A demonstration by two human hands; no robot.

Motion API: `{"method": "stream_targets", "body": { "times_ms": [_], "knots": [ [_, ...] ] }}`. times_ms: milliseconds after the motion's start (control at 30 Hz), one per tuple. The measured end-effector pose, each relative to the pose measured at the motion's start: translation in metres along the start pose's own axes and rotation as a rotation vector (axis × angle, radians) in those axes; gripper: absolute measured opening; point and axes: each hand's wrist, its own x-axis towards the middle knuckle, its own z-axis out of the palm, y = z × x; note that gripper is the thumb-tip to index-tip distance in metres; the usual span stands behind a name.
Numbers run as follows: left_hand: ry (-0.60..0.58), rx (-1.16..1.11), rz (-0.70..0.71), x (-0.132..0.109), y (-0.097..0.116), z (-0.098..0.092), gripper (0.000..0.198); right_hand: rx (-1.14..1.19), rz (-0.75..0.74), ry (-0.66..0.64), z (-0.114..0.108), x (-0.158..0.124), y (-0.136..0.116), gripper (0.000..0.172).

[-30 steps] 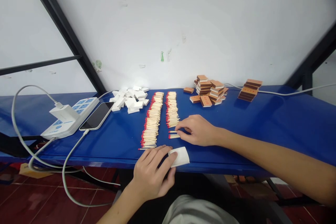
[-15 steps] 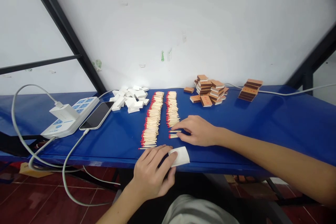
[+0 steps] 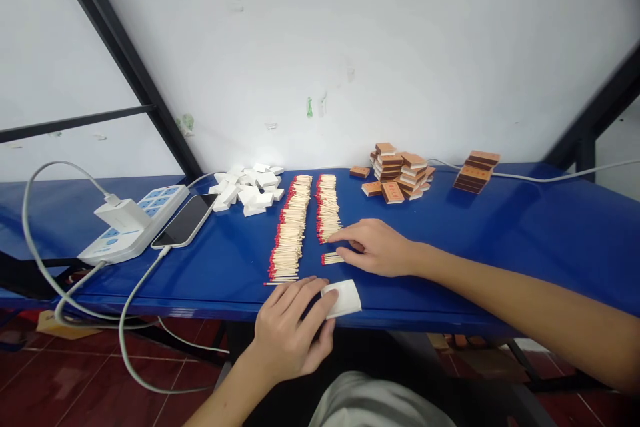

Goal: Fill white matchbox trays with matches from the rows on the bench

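Observation:
Two long rows of red-tipped matches (image 3: 293,230) lie on the blue table (image 3: 500,240). My right hand (image 3: 375,247) rests beside the near end of the right row (image 3: 327,210), its fingertips pinched on a small bunch of matches (image 3: 331,258) lying flat on the table. My left hand (image 3: 293,330) sits at the table's front edge, thumb and fingers closed on a white inner matchbox tray (image 3: 343,298).
A heap of white trays (image 3: 247,188) lies at the back left. Orange matchbox sleeves (image 3: 400,173) and a second stack (image 3: 475,171) stand at the back right. A phone (image 3: 184,220) and a power strip (image 3: 131,223) with cables occupy the left.
My right hand's fingers slid a little along the loose matches, gathering them closer together. My left hand and the white tray stayed still.

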Motion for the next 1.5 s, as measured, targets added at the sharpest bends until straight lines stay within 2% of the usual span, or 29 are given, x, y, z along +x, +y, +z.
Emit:
{"method": "stream_targets", "body": {
  "times_ms": [200, 733, 1100, 1500],
  "knots": [
    [-0.001, -0.009, 0.0, -0.0005, 0.0001, -0.0004, 0.028, -0.042, 0.021, -0.005, -0.0012, 0.0006, -0.0012, 0.031],
    [-0.006, -0.005, -0.002, 0.0001, -0.0002, -0.0006, 0.028, -0.01, -0.05, -0.013, -0.0009, 0.0002, -0.0023, 0.027],
    [-0.008, -0.009, -0.004, -0.0001, 0.0001, 0.0001, 0.028, 0.001, -0.033, -0.028, 0.0002, -0.0003, -0.0012, 0.03],
    [-0.005, 0.009, -0.003, 0.0001, -0.0001, 0.0004, 0.027, -0.02, -0.031, -0.011, 0.0004, 0.0003, -0.0022, 0.024]
  ]
}}
